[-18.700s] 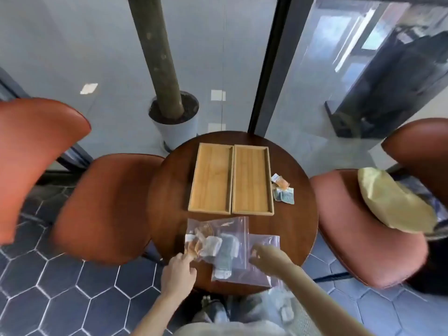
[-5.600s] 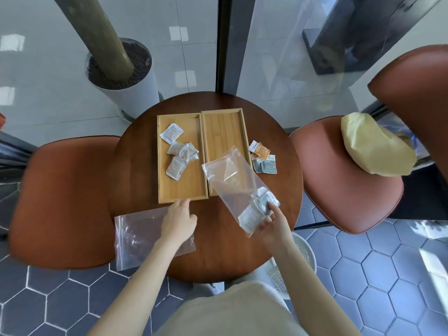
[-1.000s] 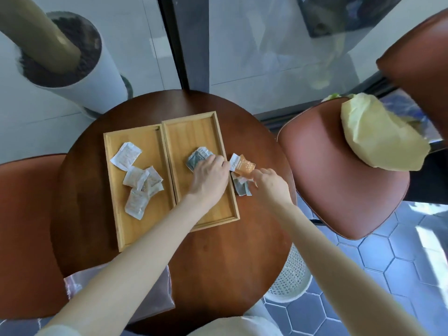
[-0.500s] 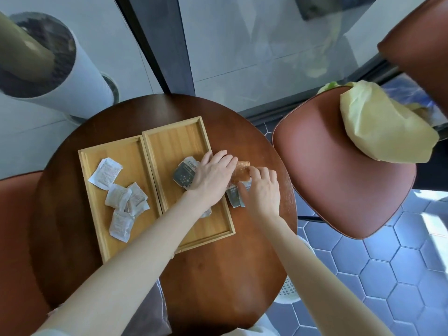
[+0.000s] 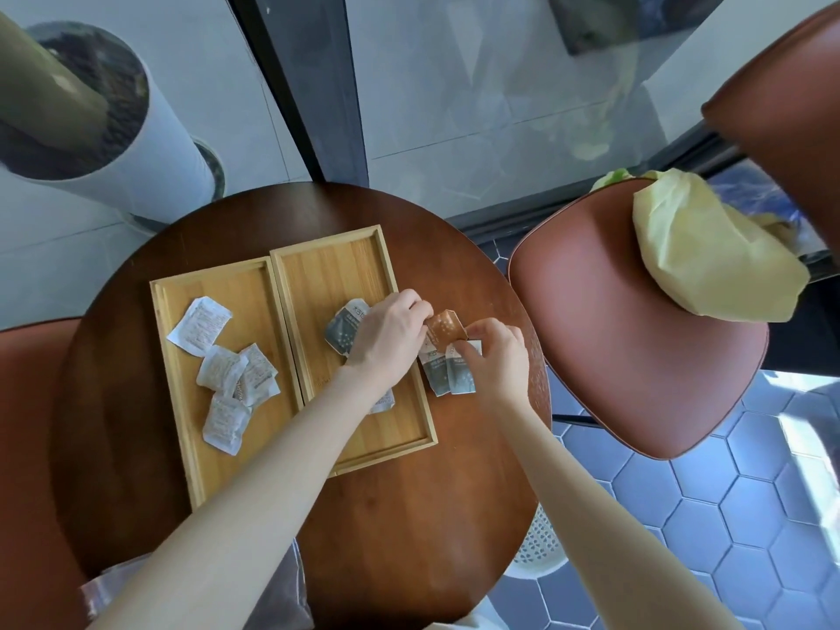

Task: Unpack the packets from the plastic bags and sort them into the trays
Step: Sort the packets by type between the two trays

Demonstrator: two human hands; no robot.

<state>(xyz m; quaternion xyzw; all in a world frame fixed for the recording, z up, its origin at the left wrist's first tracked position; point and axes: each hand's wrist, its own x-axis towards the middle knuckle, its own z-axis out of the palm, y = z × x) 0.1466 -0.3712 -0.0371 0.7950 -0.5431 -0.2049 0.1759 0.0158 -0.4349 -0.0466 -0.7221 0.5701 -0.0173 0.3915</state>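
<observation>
Orange packet (image 5: 444, 328) lies pinched between both hands: left hand (image 5: 386, 339) at its nine o'clock, right hand (image 5: 497, 356) at four, also gripping grey packets (image 5: 450, 374).

Your round wooden table (image 5: 409, 516) carried two wooden trays side by side, touching: the left tray (image 5: 182, 402) and the right tray (image 5: 327, 266). Just right of the right tray, grey packets (image 5: 454, 379) lay on the bare wood near the table's edge, an orange packet (image 5: 443, 327) over them. A plastic bag (image 5: 282, 597) hung at the near edge.
</observation>
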